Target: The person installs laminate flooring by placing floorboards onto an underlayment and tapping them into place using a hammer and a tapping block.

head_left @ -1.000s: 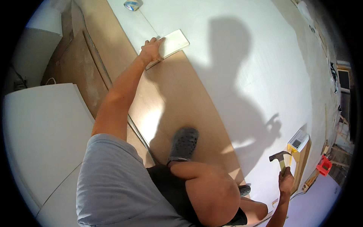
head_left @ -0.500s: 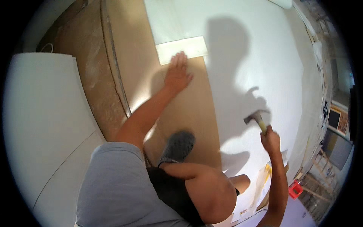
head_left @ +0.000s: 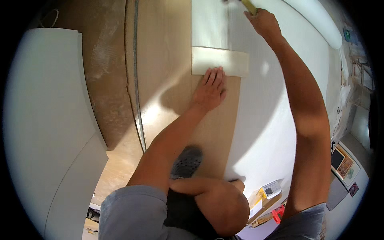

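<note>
Our left hand meets the block's near edge; our right holds the hammer beyond it, to the right.
The flat cream rectangular block (head_left: 218,62) lies just ahead of our left hand (head_left: 209,90), its long axis running left to right across the far end of the smooth beige wood-grain plank (head_left: 216,132); of our 2 hands, the left is nearer. That hand is spread flat, gripping nothing, fingertips touching the block. Our right hand (head_left: 264,24) is closed around the yellow-green handle of a hammer (head_left: 249,6), its head mostly out of view. White sheeting (head_left: 256,132) covers the right side; a large white panel (head_left: 44,104) stands left.
</note>
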Motion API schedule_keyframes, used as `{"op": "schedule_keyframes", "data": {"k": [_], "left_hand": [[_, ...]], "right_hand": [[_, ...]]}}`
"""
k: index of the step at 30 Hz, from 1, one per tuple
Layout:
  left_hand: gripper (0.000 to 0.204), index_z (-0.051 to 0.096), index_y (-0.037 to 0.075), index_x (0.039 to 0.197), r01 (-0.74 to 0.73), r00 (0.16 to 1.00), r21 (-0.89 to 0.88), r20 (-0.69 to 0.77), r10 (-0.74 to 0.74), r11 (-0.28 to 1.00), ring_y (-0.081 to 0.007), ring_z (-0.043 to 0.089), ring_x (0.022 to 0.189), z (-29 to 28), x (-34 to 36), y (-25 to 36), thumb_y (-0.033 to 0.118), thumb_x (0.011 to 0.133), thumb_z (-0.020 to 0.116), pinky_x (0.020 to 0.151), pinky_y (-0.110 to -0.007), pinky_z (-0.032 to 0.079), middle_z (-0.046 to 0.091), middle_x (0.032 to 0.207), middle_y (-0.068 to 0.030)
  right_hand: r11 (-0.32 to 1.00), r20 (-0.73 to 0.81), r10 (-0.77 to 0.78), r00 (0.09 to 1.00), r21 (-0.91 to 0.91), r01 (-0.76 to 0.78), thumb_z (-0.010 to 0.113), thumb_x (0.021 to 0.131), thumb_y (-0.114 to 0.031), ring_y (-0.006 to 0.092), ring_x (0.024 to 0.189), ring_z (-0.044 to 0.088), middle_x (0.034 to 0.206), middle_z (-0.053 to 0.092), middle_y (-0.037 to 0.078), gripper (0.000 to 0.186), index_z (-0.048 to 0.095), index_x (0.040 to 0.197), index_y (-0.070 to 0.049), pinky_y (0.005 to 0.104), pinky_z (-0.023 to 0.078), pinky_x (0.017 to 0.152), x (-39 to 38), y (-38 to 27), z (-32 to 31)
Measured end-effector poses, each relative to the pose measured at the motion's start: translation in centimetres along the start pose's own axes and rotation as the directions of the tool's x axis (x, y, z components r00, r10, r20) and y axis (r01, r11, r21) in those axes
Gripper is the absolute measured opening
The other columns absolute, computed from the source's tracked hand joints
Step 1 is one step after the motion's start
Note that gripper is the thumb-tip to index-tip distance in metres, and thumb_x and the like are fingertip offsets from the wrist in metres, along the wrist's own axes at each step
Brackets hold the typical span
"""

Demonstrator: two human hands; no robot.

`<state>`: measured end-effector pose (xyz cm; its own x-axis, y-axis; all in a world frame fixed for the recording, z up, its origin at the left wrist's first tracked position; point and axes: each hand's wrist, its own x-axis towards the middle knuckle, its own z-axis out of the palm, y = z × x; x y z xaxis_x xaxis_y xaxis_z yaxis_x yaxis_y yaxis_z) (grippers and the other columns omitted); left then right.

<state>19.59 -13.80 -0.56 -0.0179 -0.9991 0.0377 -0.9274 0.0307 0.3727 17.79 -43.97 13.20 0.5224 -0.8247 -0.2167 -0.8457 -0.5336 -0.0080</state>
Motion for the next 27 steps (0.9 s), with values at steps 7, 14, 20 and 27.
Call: {"op": "schedule_keyframes", "data": {"k": [7, 14, 20, 27], "left_hand": [[0.067, 0.043, -0.003, 0.148, 0.009, 1.000, 0.020, 0.002, -0.009, 1.000, -0.0322, 0.033, 0.146, -0.4, 0.5, 0.2, 0.042, 0.099, 0.050, 0.125, -0.047, 0.021, 0.036, 0.158, -0.0187], [0.065, 0.046, -0.003, 0.145, 0.002, 0.999, 0.057, -0.033, 0.000, 0.998, -0.0323, 0.036, 0.144, -0.2, 0.3, 0.5, 0.043, 0.099, 0.051, 0.125, -0.047, 0.021, 0.038, 0.157, -0.0185], [0.061, 0.050, -0.003, 0.142, 0.000, 0.999, 0.021, -0.051, 0.001, 1.000, -0.0323, 0.038, 0.142, -0.4, 0.4, 0.5, 0.041, 0.099, 0.052, 0.124, -0.047, 0.025, 0.039, 0.155, -0.0182], [0.060, 0.051, -0.003, 0.141, -0.023, 0.998, 0.028, -0.059, 0.025, 0.999, -0.0313, 0.040, 0.140, -0.5, 0.7, 0.3, 0.040, 0.099, 0.053, 0.123, -0.048, 0.026, 0.043, 0.152, -0.0184]], "right_hand": [[0.868, 0.395, -0.358, 0.846, -0.195, 0.457, 0.055, 0.088, -0.012, 0.0408, 0.098, 0.070, 0.102, 0.073, 0.022, 0.026, 0.074, 0.102, -0.001, 0.0505, 0.055, 0.089, 1.0, 0.6, 3.0], [0.993, 0.223, -0.092, 0.970, -0.048, 0.105, 0.057, 0.088, -0.010, 0.0412, 0.096, 0.071, 0.099, 0.074, 0.021, 0.022, 0.073, 0.100, 0.000, 0.0502, 0.056, 0.087, 1.6, 1.1, 2.8], [0.973, 0.065, -0.191, 0.980, -0.121, 0.197, 0.059, 0.092, -0.016, 0.0387, 0.096, 0.071, 0.102, 0.073, 0.020, 0.025, 0.072, 0.107, -0.001, 0.0500, 0.054, 0.090, 2.1, 0.7, 0.9], [0.767, 0.521, -0.408, 0.750, -0.250, 0.591, 0.060, 0.092, -0.013, 0.0380, 0.097, 0.071, 0.103, 0.073, 0.020, 0.024, 0.071, 0.110, 0.000, 0.0486, 0.055, 0.089, 1.4, 0.3, 0.9]]}}
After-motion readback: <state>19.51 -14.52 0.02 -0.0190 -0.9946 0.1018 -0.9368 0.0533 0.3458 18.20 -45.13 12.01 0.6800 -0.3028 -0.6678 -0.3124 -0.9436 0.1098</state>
